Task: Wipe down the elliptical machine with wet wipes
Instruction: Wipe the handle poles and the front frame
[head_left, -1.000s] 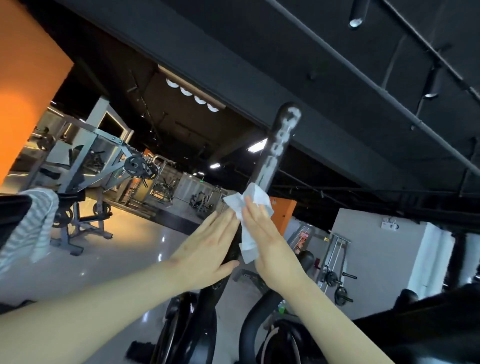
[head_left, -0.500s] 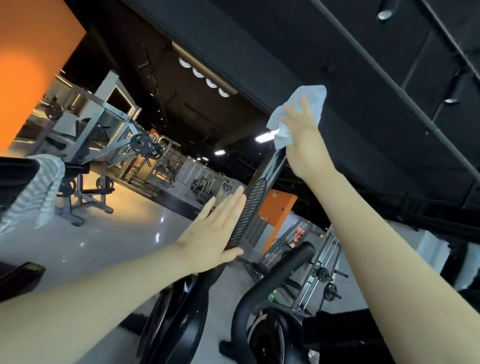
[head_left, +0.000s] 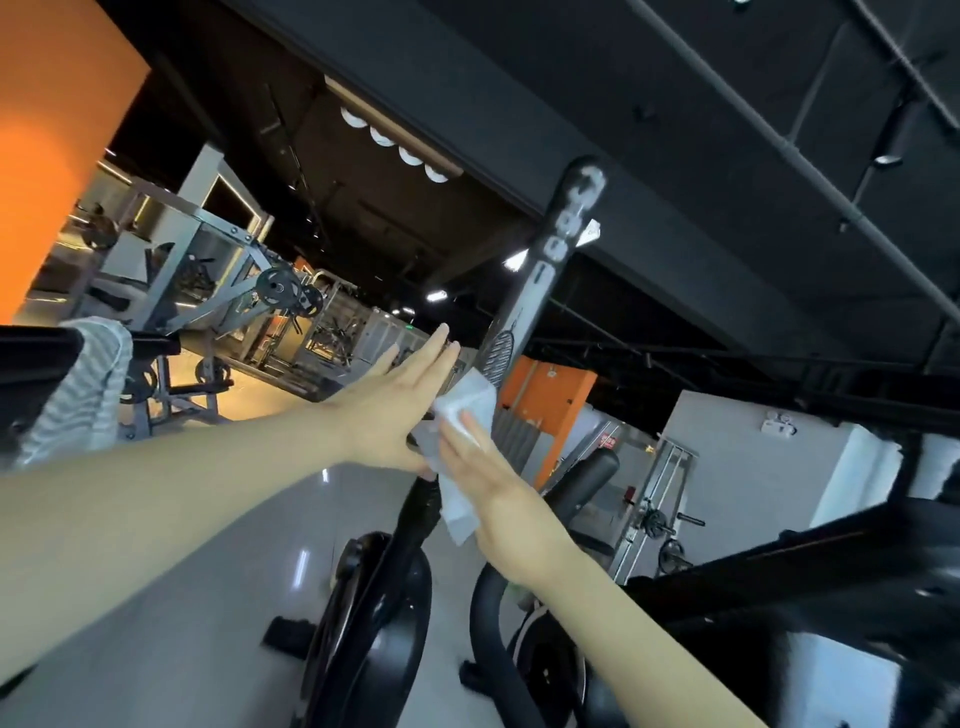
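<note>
Flat-fingered, the right hand (head_left: 501, 501) presses the wipe (head_left: 466, 408) on the handle (head_left: 551, 267); the left hand (head_left: 392, 410), palm flat, braces it. Top perhaps done; flywheel (head_left: 374, 649) remains.

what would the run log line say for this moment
step: wiping handlebar | right hand: presses wipe on handlebar middle | left hand: flat, fingers straight, at other side

striped towel (head_left: 78, 384) at left; weight machine (head_left: 208, 270) beyond; orange wall (head_left: 52, 130).

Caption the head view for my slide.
Right hand presses a wet wipe to the elliptical handlebar; open left hand flat on the other side.
</note>
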